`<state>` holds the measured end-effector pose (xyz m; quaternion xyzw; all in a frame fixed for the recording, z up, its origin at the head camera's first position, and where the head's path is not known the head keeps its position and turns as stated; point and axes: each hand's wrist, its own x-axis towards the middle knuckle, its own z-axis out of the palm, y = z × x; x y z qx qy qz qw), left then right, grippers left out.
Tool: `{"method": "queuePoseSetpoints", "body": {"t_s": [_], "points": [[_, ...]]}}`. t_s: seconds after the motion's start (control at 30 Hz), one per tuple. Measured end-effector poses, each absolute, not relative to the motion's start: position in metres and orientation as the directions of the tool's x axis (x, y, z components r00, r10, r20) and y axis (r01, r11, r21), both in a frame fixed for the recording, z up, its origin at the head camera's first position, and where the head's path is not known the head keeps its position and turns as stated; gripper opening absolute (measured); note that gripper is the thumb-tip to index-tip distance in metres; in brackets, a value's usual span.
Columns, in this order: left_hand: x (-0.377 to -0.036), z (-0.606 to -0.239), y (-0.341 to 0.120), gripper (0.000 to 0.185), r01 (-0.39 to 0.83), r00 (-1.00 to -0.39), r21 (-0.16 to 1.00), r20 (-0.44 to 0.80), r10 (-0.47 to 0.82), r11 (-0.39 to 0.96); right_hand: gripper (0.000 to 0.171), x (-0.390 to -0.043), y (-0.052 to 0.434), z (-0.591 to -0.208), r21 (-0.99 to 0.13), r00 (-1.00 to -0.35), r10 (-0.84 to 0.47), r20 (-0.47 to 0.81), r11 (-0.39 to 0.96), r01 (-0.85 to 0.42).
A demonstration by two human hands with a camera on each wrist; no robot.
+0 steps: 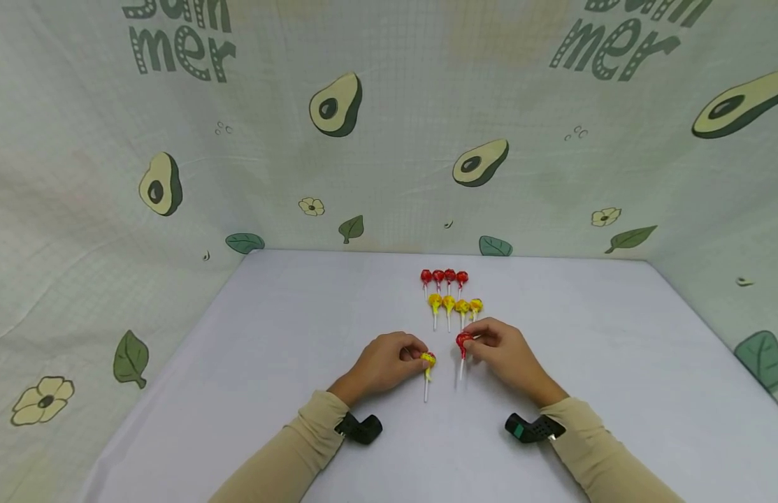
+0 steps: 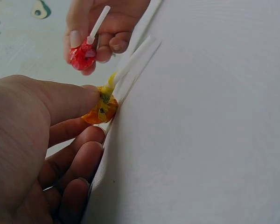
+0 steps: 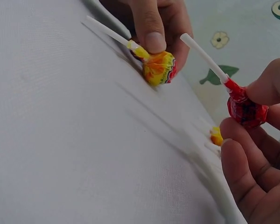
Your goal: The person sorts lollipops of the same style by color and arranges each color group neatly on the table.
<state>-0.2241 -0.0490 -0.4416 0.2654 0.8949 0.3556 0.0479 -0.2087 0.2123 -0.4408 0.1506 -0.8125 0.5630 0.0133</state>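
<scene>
My left hand (image 1: 389, 360) pinches a yellow lollipop (image 1: 428, 359) by its wrapped head, close over the white table, its white stick pointing toward me. To the right of it, my right hand (image 1: 503, 353) holds a red lollipop (image 1: 463, 338) between thumb and fingers, stick also pointing my way. In the right wrist view the red lollipop (image 3: 246, 108) hangs above the surface, while the yellow lollipop (image 3: 158, 68) is lower, near the cloth. Beyond the hands lie a row of yellow lollipops (image 1: 449, 303) and, behind it, a row of red lollipops (image 1: 438, 276).
The white table (image 1: 269, 314) reaches back to a hanging curtain (image 1: 401, 188) printed with avocados and leaves. Curtain cloth also closes off the left and right sides. Dark wrist cameras (image 1: 362, 427) sit on both wrists, over beige sleeves.
</scene>
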Motion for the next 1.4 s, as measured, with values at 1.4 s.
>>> {"method": "queuePoseSetpoints", "body": {"t_s": [1.4], "points": [[-0.224, -0.445, -0.052, 0.015, 0.427, -0.857, 0.692, 0.105, 0.504, 0.582, 0.058, -0.317, 0.262, -0.411, -0.985, -0.995, 0.037, -0.097, 0.143, 0.101]]}}
